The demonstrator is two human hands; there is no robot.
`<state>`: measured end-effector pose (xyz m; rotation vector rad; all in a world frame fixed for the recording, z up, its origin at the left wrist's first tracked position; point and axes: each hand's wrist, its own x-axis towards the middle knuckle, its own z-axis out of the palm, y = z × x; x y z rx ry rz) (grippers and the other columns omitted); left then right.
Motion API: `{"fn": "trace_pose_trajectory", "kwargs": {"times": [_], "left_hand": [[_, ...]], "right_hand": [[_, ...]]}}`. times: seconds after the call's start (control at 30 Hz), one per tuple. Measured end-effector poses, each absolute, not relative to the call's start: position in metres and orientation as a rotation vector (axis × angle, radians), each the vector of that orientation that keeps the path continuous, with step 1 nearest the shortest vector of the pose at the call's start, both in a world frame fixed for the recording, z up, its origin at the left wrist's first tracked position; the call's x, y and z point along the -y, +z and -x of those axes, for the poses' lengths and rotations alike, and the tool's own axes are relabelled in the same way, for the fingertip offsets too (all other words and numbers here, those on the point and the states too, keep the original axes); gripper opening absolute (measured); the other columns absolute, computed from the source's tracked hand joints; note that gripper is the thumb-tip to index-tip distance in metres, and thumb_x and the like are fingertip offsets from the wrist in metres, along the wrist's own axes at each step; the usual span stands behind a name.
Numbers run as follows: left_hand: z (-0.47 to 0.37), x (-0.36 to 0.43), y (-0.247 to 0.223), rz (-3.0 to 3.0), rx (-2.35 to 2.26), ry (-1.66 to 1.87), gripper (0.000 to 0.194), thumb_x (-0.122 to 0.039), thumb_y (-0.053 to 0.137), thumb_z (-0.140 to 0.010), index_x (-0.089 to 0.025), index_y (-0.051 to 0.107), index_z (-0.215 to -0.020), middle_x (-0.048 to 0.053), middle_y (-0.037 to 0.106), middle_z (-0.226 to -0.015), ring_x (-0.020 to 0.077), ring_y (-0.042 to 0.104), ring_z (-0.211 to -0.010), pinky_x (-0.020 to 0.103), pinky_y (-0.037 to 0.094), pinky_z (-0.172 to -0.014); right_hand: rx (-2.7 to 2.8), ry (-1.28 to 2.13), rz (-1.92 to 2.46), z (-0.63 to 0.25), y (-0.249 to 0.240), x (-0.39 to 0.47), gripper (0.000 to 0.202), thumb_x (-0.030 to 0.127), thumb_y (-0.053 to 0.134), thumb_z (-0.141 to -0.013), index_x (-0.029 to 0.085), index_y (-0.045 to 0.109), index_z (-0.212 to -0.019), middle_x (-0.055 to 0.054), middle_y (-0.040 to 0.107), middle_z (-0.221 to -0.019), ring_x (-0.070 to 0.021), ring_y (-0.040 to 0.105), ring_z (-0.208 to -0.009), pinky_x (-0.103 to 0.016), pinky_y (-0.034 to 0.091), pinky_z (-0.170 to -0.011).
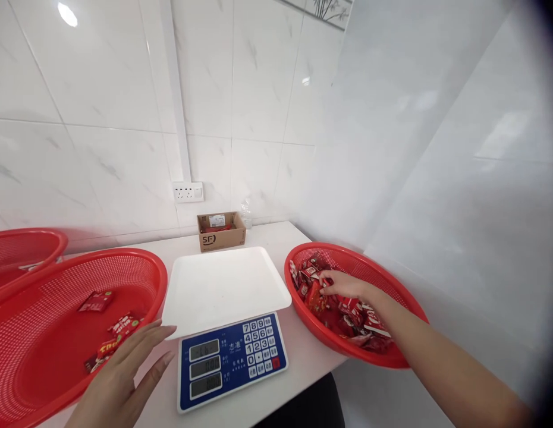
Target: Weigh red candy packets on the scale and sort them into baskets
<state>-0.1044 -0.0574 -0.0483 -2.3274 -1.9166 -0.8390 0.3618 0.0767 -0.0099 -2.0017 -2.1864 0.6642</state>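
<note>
My right hand [341, 284] reaches into the right red basket [387, 276], its fingers pinched on an orange-red packet [316, 299] among several red snack packets [351, 309]. My left hand [125, 368] hangs over the near rim of the left red basket [145, 261], fingers apart and holding nothing, close to the left edge of the scale. A few packets [96, 301] lie in that left basket. Between the baskets stands a digital scale [232, 359] with a bare white tray [225, 288] on top.
Behind the scale sits a small cardboard box [223, 239] with red items inside, beside a clear plastic object [246, 215]. Another red basket [31, 235] is at the far left. Tiled walls close off the white table [276, 233] at the back and right.
</note>
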Motion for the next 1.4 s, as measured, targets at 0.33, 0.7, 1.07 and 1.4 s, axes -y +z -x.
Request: {"fn": "trace_pose_trajectory", "kwargs": {"times": [0.33,0.7,1.07,1.4], "left_hand": [[0.087,0.064,-0.031,2.411,1.977,-0.868,0.036,-0.048,0.046,-0.085,-0.03,0.063,-0.112,0.002,0.064,-0.12,0.0239,0.058,-0.112,0.037,0.053,-0.089],[0.062,0.052,-0.013,2.57,1.875,-0.855,0.031,-0.037,0.044,-0.089,-0.027,0.06,-0.114,0.004,0.063,-0.12,0.0234,0.054,-0.117,0.04,0.049,-0.094],[0.027,0.01,-0.005,2.941,1.622,-0.588,0.046,-0.041,0.043,-0.09,-0.023,0.043,-0.133,0.008,0.04,-0.144,0.0274,0.024,-0.137,0.048,0.031,-0.107],[0.013,-0.016,-0.012,2.918,1.659,-0.368,0.05,-0.046,0.041,-0.09,-0.021,0.042,-0.133,0.008,0.044,-0.141,0.0283,0.029,-0.134,0.053,0.022,-0.109]], "right_hand": [[1.998,0.206,1.893,-0.319,0.059,-0.073,0.013,0.034,0.054,-0.078,0.024,0.053,-0.085,0.001,0.059,-0.07,-0.0175,0.053,-0.065,-0.027,0.038,-0.059],[2.106,0.765,1.345,-0.162,0.041,-0.093,0.011,0.025,0.059,-0.073,0.022,0.053,-0.081,0.005,0.054,-0.07,-0.0117,0.053,-0.061,-0.023,0.041,-0.054],[2.014,0.805,1.357,-0.162,0.007,-0.096,0.021,0.031,0.05,-0.084,0.022,0.053,-0.103,-0.003,0.063,-0.093,-0.0158,0.062,-0.083,-0.028,0.048,-0.074],[1.964,0.778,1.43,-0.178,0.008,-0.09,0.044,0.02,0.052,-0.081,0.022,0.049,-0.124,-0.007,0.054,-0.129,-0.0194,0.052,-0.115,-0.034,0.039,-0.098]]}}
